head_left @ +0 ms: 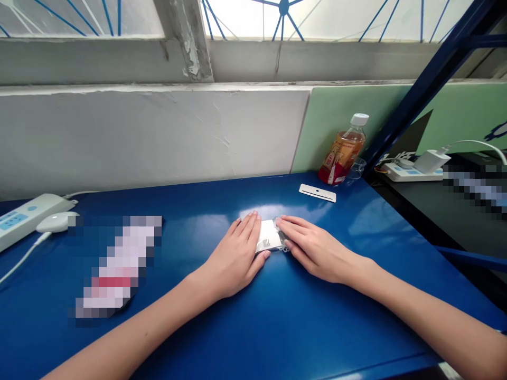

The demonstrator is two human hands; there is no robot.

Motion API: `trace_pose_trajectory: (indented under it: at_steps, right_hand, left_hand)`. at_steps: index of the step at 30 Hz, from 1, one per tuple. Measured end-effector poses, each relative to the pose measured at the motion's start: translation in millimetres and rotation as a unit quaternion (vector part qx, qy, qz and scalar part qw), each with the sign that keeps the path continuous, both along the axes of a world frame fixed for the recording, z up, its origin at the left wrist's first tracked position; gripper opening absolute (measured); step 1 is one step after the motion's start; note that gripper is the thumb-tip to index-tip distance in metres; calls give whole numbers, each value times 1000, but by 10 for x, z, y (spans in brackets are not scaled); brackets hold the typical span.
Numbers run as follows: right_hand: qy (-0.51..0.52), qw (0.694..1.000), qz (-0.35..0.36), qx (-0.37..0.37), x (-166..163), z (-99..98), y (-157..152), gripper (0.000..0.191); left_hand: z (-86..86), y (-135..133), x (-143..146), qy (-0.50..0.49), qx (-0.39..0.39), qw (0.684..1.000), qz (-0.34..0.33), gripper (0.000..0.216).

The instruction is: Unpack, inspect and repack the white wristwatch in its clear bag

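A small, flat white packet in clear plastic [269, 236] lies on the blue tabletop [253, 327] between my two hands. My left hand [237, 253] rests over its left end with the fingers stretched out flat, the thumb along the near edge. At the other end, where the plastic is crinkled, my right hand [315, 245] has its fingertips and thumb closed on the wrapping. Both palms are turned down, and my fingers cover the ends of the packet. What is inside the wrapping is too small to make out.
Behind my right hand lies a white strip of card [317, 192], near a drink bottle with a white cap [344, 150]. A blurred-out phone-like object [122, 264] and a white power strip [24, 216] are on the left. A blue metal post [420, 79] slants up on the right.
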State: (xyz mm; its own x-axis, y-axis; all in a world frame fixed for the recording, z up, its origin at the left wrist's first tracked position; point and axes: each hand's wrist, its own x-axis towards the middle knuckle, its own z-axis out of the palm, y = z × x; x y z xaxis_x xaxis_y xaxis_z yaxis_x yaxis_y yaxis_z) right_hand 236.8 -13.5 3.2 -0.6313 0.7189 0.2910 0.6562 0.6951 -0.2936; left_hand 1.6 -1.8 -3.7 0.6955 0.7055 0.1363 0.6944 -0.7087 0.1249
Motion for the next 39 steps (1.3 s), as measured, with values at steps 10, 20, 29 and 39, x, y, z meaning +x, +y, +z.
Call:
trace_pose_trajectory:
  at_steps: [10, 20, 29, 39]
  right_hand:
    - [14, 1000, 12, -16, -6, -71, -15, 46]
    - [-26, 1000, -2, -10, -78, -91, -86, 61]
    - [-38, 995, -7, -92, -104, -30, -145, 74]
    - [-10, 997, -59, -41, -138, -111, -131, 62]
  left_hand:
    - [-6, -1, -34, -18, -13, 999, 37, 60]
    - [-5, -11, 3, 9, -22, 999, 40, 71]
    - [-7, -5, 12, 16, -25, 999, 39, 71]
    - [-27, -17, 1, 17, -26, 999, 45, 72]
